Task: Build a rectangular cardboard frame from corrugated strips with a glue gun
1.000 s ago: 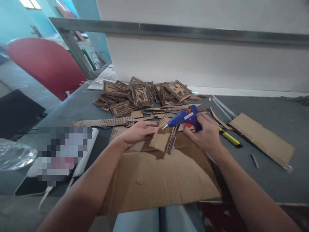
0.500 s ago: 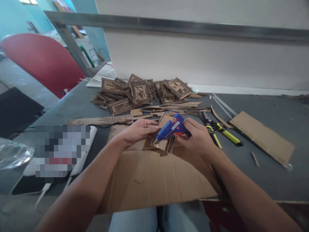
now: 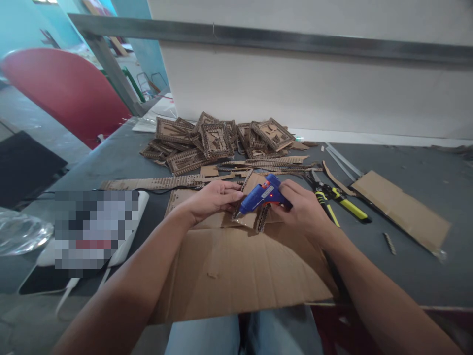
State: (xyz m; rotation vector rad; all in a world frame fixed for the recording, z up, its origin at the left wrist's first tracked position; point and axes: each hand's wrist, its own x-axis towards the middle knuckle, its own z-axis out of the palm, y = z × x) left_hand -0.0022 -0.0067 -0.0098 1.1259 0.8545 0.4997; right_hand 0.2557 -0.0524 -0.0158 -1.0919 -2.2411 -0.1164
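Observation:
My right hand [image 3: 300, 211] is wrapped round a blue glue gun [image 3: 260, 195] with a red light on its body. The gun's nozzle points down and left onto a small cardboard frame piece [image 3: 248, 219]. Fingers of my left hand [image 3: 210, 198] pinch that piece at its left edge and hold it steady. Both hands work over a large flat cardboard sheet [image 3: 240, 271] that lies on the grey table [image 3: 406, 266].
A heap of finished cardboard frames [image 3: 214, 140] lies at the back, with long corrugated strips [image 3: 155, 184] in front. Yellow-handled pliers [image 3: 334, 197] and a cardboard offcut [image 3: 401, 209] lie right. A tablet [image 3: 92, 231] and a plastic bag [image 3: 18, 234] sit left. A red chair [image 3: 66, 91] stands beyond.
My right hand brought the glue gun down and left from above the piece until the nozzle met the cardboard. My left hand stayed on the piece.

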